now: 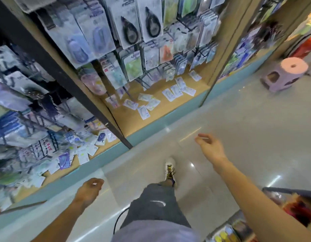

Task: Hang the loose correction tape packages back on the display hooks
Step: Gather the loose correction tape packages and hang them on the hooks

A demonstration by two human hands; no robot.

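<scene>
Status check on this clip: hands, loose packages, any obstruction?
Left hand curled, empty; right hand open, empty. Loose white correction tape packages lie on tan wooden shelf base. Nothing blocks them.

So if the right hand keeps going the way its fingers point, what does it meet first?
Probably nothing close. The right hand points up and left over bare floor; first in line looks like the teal ledge of the display base, then the loose packages. Depth is uncertain.
</scene>
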